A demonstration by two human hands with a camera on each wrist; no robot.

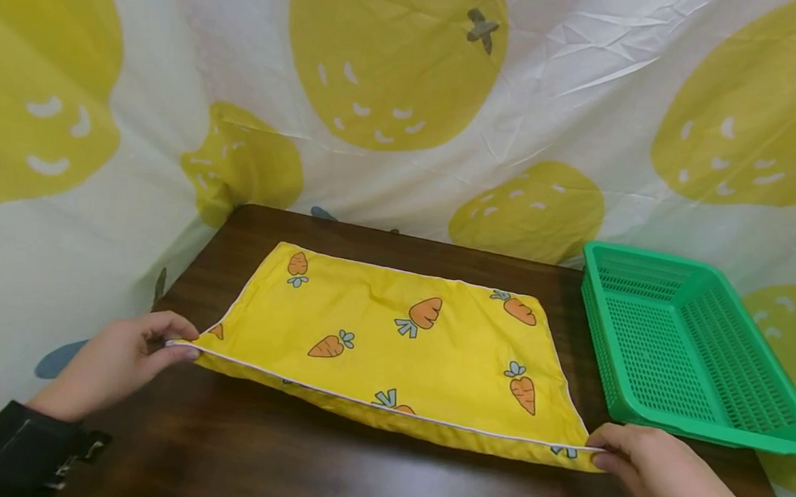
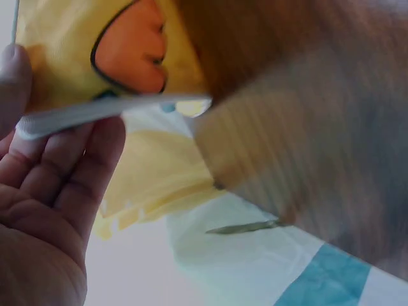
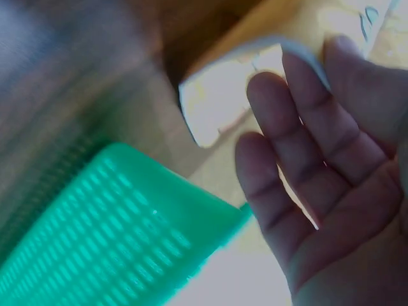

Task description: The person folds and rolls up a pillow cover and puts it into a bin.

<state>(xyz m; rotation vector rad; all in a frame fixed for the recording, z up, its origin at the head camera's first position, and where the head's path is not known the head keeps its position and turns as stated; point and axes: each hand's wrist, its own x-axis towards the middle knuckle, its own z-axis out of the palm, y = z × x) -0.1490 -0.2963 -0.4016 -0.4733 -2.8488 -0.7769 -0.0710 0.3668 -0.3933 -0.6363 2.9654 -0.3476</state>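
A yellow pillowcase (image 1: 372, 338) with carrot prints and white piping lies spread over the dark table in the head view. Its near edge is lifted and sags a little between the two hands. At the near left corner my left hand (image 1: 120, 361) pinches the piped edge between thumb and fingers. My right hand (image 1: 651, 469) pinches the near right corner in the same way. In the left wrist view the cloth (image 2: 76, 51) shows part of a carrot above the fingers. The right wrist view has the pale cloth edge (image 3: 299, 51) between thumb and index finger, other fingers extended.
A green plastic basket (image 1: 604, 352) stands at the right side of the table (image 1: 276, 454), close to my right hand. Behind and beside the table hangs a white sheet (image 1: 402, 180) with large yellow fruit prints.
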